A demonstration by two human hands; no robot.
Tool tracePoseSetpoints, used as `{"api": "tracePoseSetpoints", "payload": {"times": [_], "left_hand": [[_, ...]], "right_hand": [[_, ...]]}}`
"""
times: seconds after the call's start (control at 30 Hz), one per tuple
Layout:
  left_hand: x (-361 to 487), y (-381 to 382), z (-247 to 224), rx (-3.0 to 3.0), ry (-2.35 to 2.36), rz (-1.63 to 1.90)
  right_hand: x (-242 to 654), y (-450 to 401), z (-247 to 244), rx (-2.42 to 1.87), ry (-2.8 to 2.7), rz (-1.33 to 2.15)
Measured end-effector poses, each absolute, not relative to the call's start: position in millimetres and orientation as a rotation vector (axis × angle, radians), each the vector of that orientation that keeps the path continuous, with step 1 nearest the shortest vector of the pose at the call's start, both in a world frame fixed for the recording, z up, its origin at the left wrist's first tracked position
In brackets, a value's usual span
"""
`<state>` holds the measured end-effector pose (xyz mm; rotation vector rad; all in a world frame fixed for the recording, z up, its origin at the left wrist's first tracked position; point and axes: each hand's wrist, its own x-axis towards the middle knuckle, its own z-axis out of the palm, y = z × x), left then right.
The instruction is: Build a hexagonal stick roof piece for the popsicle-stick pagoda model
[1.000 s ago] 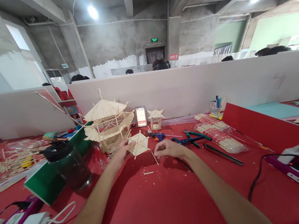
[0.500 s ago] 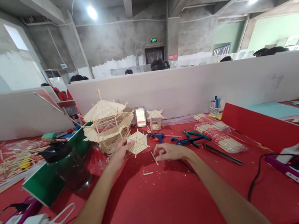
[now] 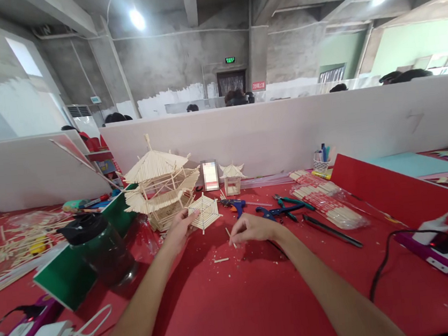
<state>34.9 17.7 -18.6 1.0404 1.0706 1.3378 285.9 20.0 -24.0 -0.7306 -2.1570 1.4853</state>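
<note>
My left hand (image 3: 180, 231) pinches the near-left edge of a web-like stick panel (image 3: 207, 214), which is raised off the red table. My right hand (image 3: 249, 229) has its fingertips closed on a short thin stick (image 3: 229, 236) to the right of the panel. Another short stick (image 3: 221, 260) lies on the table below. Behind my left hand stands a two-tiered pagoda model (image 3: 159, 189) of pale sticks. A small stick pavilion (image 3: 232, 179) sits farther back, near a blue glue gun (image 3: 238, 205).
Pliers (image 3: 293, 204), a black cutter-like tool (image 3: 332, 230) and bagged sticks (image 3: 327, 199) lie to the right. A dark bottle (image 3: 99, 249) stands left by a green board (image 3: 66, 275). Power strips (image 3: 440, 256) flank both sides. A white partition (image 3: 269, 136) runs behind.
My right hand's fingers have closed in on the short stick and moved slightly left and down. The panel in my left hand has tilted and shifted slightly left.
</note>
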Motion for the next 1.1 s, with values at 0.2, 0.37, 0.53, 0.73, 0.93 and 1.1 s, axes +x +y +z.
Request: {"api": "tracePoseSetpoints", "payload": {"times": [0.2,0.37,0.53,0.73,0.93,1.1], "left_hand": [[36.1,19.3,-19.1,1.015,1.045,1.362],[46.4,12.2,-16.9,1.062,0.976,1.302],[51.8,9.4,-18.0,1.061,0.940,1.272],[49.6,11.3,-19.2,1.016,0.959,1.292],[44.4,15.3,-18.5,0.957,1.022,1.369],[39.1,17.4,-20.6,1.020,1.083,1.355]], "right_hand": [[280.7,20.5,-33.1,-0.765,-2.083,1.635],[262.3,18.3,-39.9,-0.876,-1.753,1.438],[259.9,16.3,-35.4,-0.829,-1.677,1.438],[264.7,16.5,-35.8,-0.785,-1.670,1.528],[278.1,9.2,-24.9,-0.487,-2.262,1.864],[287.4,7.4,-20.2,-0.349,-2.287,2.013]]}}
